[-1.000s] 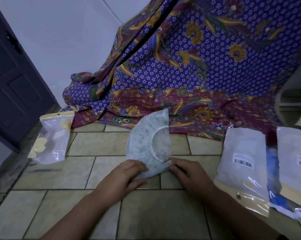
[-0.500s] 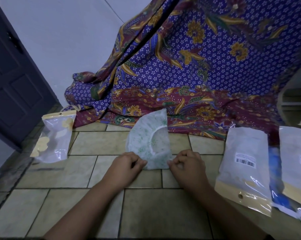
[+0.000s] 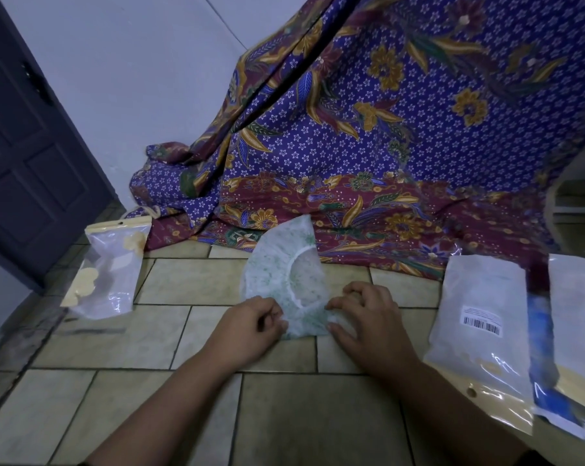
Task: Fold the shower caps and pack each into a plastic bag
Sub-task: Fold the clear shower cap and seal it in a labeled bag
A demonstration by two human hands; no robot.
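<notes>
A white shower cap with green specks (image 3: 277, 270) lies folded in a half-moon on the tiled floor, its elastic rim curving down the right side. My left hand (image 3: 250, 326) pinches the cap's near left corner. My right hand (image 3: 368, 317) holds the near right corner, fingers curled over the edge. A clear plastic bag with a yellow header (image 3: 111, 267) holding pale yellow pieces lies to the left. Frosted plastic bags with barcode labels (image 3: 482, 327) lie to the right.
A purple and maroon floral cloth (image 3: 368, 146) hangs down the back and spills onto the floor behind the cap. A dark door (image 3: 25, 146) stands at the left. A further bag with blue contents (image 3: 543, 364) overlaps another frosted bag (image 3: 580, 324) at the far right.
Both hands have moved the cap's near edge away from me and pressed it lower on the floor. My right hand's fingers have curled tighter over the corner.
</notes>
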